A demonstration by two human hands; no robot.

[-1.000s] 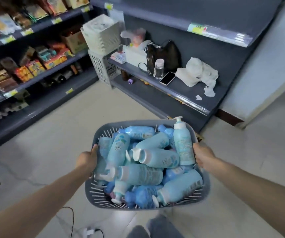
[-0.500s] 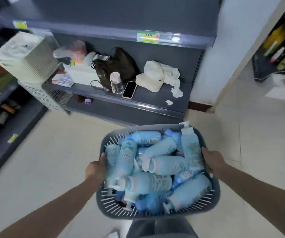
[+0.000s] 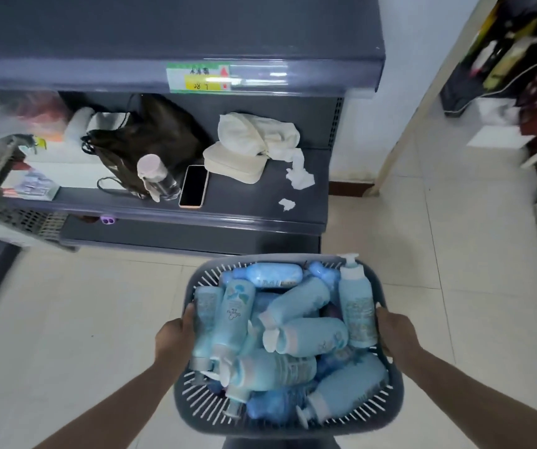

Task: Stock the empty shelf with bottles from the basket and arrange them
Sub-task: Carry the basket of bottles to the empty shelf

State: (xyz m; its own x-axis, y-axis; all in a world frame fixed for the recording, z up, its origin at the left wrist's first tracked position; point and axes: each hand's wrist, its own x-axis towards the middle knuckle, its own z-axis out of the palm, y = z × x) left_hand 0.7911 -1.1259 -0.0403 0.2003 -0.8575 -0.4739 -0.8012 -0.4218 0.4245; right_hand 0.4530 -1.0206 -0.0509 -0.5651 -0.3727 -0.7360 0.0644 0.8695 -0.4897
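Head view: we carry the basket (image 3: pixel 276 431) by opposite rims, left hand (image 3: pixel 176 335) and right hand (image 3: pixel 396 332) both clenched on it, likely to keep the load level. Between the fingers (image 3: pixel 189 316): blue bottles (image 3: pixel 306 335) piled loose, one upright beside the right fingers. The top shelf (image 3: pixel 163 34), ahead of the fingers and well apart, looks bare. The lower shelf (image 3: pixel 244 202) holds a bag (image 3: pixel 150 140) and a phone (image 3: pixel 193 186).
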